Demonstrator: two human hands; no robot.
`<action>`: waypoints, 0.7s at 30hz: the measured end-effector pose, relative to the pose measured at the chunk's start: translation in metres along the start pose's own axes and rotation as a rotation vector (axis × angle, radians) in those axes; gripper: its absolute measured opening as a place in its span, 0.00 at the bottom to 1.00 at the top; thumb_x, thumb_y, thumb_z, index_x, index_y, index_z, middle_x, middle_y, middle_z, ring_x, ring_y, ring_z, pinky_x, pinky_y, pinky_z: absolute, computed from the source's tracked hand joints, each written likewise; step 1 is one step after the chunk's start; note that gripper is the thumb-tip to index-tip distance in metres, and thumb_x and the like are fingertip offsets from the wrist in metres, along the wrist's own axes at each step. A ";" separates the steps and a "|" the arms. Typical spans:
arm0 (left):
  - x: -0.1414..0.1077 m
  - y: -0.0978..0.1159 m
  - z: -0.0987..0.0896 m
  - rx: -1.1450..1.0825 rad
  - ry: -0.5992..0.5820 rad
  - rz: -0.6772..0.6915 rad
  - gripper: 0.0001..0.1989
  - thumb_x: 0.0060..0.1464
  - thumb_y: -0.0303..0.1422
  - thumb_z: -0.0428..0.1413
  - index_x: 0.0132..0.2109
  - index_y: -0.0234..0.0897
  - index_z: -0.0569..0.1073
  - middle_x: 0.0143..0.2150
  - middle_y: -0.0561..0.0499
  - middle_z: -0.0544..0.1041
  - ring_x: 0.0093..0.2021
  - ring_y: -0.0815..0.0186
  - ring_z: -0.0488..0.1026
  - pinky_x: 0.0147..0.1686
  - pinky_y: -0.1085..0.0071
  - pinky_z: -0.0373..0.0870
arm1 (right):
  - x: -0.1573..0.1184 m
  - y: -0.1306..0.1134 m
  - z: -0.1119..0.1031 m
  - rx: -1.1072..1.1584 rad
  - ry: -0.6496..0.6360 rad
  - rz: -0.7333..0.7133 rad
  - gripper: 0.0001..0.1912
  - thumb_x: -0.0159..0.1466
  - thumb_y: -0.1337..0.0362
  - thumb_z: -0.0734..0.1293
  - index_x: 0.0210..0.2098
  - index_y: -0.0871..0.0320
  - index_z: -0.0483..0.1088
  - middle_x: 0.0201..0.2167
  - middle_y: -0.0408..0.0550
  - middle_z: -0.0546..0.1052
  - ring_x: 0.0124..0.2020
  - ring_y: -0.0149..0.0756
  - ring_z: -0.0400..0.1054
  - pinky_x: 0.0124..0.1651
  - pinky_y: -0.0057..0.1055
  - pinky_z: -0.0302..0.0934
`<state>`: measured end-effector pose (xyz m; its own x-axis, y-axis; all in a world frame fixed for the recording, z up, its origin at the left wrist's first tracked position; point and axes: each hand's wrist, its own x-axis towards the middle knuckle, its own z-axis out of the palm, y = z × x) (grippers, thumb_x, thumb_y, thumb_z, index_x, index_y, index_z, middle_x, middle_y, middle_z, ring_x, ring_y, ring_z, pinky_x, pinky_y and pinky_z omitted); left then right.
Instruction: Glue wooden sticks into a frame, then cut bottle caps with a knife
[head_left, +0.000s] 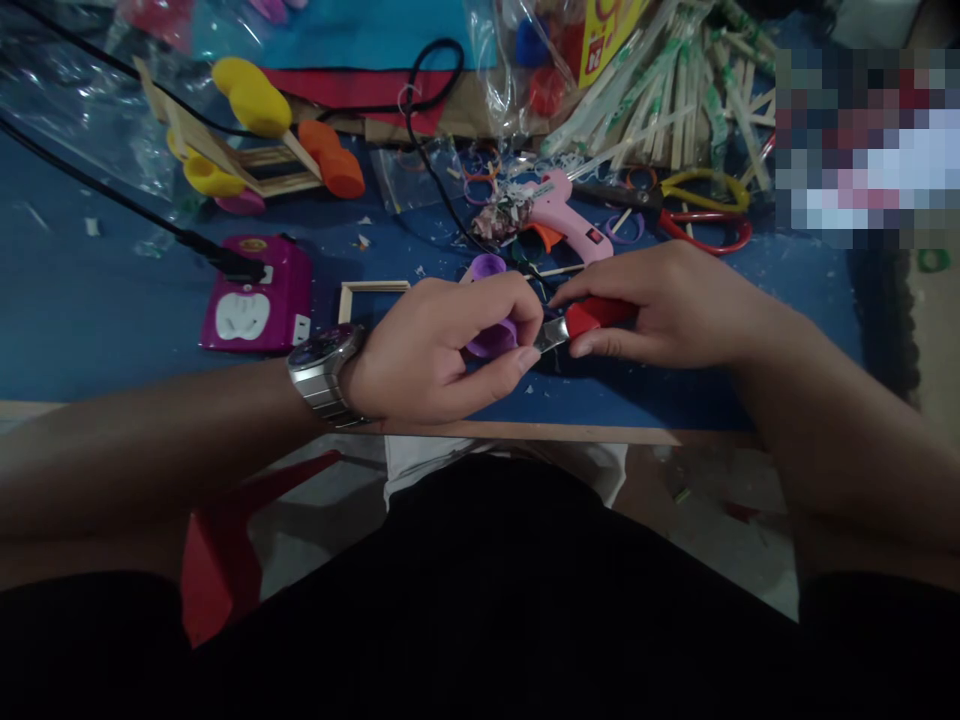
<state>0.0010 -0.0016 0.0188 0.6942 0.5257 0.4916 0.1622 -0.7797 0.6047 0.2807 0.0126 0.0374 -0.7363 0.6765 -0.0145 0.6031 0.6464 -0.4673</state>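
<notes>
Near the table's front edge, my left hand [457, 345] is closed round a purple piece [491, 340], with its rounded top showing above the fingers. My right hand [667, 305] grips the red handle of a cutter [596, 318]. The cutter's metal part reaches my left fingertips; whether it touches the purple piece is hidden. A small frame of wooden sticks [371, 287] lies beside my left hand. Behind my hands rests a pink glue gun [574, 222].
A purple power socket [259, 300] with a black cable stands at the left. Behind it are a stick structure with yellow and orange pieces [259, 100], scissors [705, 190], bagged sticks [675, 100], coloured sheets [352, 35] and plastic bags. A red chair [225, 560] shows below the table.
</notes>
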 end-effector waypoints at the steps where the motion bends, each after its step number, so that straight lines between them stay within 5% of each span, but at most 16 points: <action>1: 0.000 0.000 0.000 -0.002 -0.005 -0.018 0.02 0.64 0.31 0.58 0.41 0.41 0.71 0.30 0.56 0.77 0.24 0.72 0.71 0.27 0.72 0.65 | 0.000 0.000 0.000 0.003 -0.004 0.003 0.32 0.70 0.32 0.65 0.55 0.49 0.82 0.47 0.53 0.86 0.45 0.54 0.81 0.45 0.42 0.65; 21: 0.000 0.000 -0.001 -0.011 -0.035 -0.068 0.02 0.66 0.32 0.57 0.41 0.41 0.72 0.30 0.55 0.77 0.24 0.71 0.71 0.27 0.71 0.65 | 0.001 -0.001 0.000 0.028 -0.031 0.015 0.31 0.70 0.32 0.65 0.54 0.49 0.81 0.47 0.52 0.86 0.45 0.52 0.80 0.44 0.41 0.66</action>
<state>-0.0001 -0.0014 0.0192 0.7057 0.5649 0.4275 0.2020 -0.7388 0.6429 0.2796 0.0123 0.0377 -0.7369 0.6742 -0.0485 0.6053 0.6262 -0.4913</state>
